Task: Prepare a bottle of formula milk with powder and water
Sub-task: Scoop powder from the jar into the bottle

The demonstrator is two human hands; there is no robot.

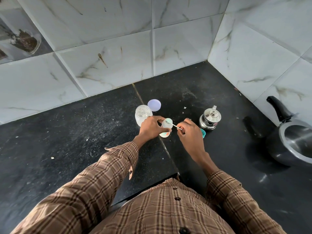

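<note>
**Spoon at the mouth of the feeding bottle**

On the black stone counter [84,132], the left hand [150,128] wraps around a small clear feeding bottle [166,125], holding it upright. The right hand [190,132] pinches the handle of a thin white spoon [173,125], whose bowl sits at the bottle's open mouth. An open glass jar [142,115] stands just behind the left hand, its pale lid [154,105] lying beside it. A small steel kettle [209,118] stands to the right, near a teal cap [203,133] partly hidden behind the right hand. A pressure cooker [292,141] sits far right.
</note>
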